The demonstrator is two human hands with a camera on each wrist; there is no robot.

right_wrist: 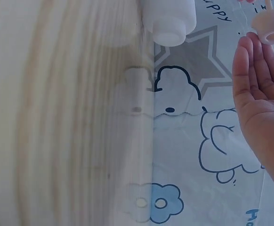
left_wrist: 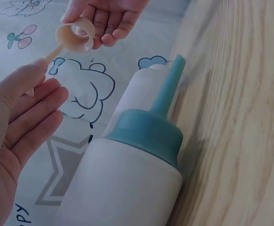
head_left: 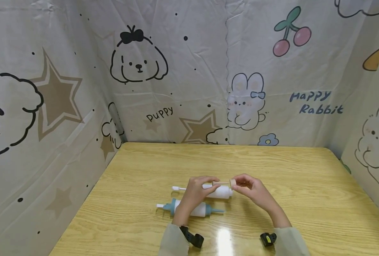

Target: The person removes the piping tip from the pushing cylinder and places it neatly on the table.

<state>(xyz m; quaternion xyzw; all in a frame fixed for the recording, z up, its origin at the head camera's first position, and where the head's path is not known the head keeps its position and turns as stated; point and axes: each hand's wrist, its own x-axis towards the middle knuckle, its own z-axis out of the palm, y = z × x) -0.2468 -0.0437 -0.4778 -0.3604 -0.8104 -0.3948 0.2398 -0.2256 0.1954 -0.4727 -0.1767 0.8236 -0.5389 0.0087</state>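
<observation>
Above the table, both hands hold a beige nozzle cap (left_wrist: pixel 76 37) with a hollow, ring-like base and a thin spout (left_wrist: pixel 53 54). My left hand (head_left: pixel 195 192) pinches the spout between thumb and finger, the other fingers loosely extended. On the other side, my right hand (head_left: pixel 251 188) pinches the base by its wall, and its open end shows in the right wrist view. Just under the hands lies a white bottle (head_left: pixel 221 192), its neck (right_wrist: pixel 169 35) pointing right. Nearer me, a white bottle with a teal nozzle cap (left_wrist: pixel 146 132) lies on its side, partly behind my left wrist.
The wood-grain table (head_left: pixel 288 167) carries both bottles, lying roughly parallel. A white narrow tip (head_left: pixel 176 188) sticks out at the white bottle's left. Printed cloth (head_left: pixel 189 71) hangs as walls at the back and both sides. Black straps (head_left: pixel 192 237) sit at both wrists.
</observation>
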